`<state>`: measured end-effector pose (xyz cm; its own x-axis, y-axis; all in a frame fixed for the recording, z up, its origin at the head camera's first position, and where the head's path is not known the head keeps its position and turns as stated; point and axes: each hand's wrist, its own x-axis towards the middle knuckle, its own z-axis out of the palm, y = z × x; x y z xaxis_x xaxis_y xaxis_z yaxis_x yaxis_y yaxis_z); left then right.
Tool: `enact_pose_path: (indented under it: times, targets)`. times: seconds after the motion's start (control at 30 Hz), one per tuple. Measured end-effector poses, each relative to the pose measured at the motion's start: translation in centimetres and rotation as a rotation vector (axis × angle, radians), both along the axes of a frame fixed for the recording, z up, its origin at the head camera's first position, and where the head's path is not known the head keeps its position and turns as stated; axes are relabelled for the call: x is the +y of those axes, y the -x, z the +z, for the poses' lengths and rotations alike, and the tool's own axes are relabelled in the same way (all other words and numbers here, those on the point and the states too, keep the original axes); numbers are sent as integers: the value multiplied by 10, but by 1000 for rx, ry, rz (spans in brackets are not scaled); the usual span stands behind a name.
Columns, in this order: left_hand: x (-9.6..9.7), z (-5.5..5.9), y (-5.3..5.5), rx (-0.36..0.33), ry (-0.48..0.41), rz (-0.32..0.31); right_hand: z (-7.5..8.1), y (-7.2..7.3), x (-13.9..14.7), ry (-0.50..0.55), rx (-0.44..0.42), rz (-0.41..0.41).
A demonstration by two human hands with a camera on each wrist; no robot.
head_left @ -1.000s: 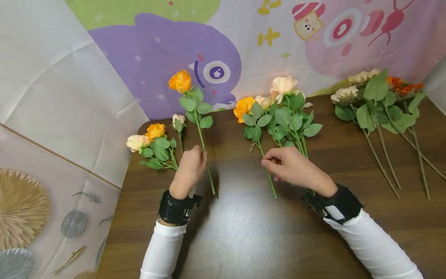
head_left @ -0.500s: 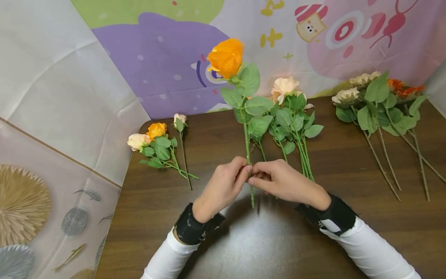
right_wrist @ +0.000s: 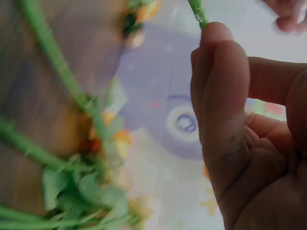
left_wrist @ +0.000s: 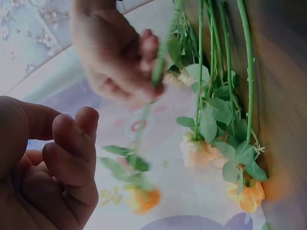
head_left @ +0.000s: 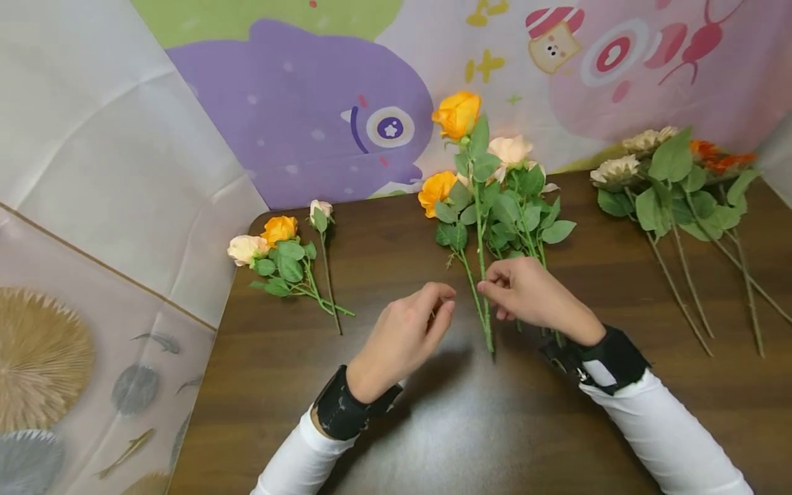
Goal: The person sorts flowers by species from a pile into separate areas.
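Observation:
In the head view my right hand pinches the green stem of a tall orange rose between thumb and fingertips. The bloom stands up high against the backdrop. Left of that stem is my left hand, its thumb and fingers apart and loosely bent, holding nothing. The left wrist view shows the held rose's blurred bloom hanging from the right hand's pinch. Behind the right hand lie another orange rose and several pale peach roses, stems toward me; the hand partly hides these stems.
At the table's left lie a cream rose, an orange rose and a thin pale rosebud. Far right is a pile of cream flowers and orange-red flowers with long stems. A printed cloth backdrop rises behind the table.
The left hand picked up the orange rose from the left side and carried it to the middle. The right hand took its stem and moved slightly right; the left hand let go.

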<state>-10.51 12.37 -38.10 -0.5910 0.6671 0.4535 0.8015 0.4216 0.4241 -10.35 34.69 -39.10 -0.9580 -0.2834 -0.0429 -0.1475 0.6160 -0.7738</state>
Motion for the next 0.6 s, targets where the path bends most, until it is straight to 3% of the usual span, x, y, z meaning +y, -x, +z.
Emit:
enact_pose_path:
  times: [0.3, 0.6]
  targets:
    - [2, -3, -2, 19, 13, -13, -26, 14, 8, -101, -92, -27]
    - [4, -6, -1, 25, 38, -12, -38, 17, 4, -209, -135, -36]
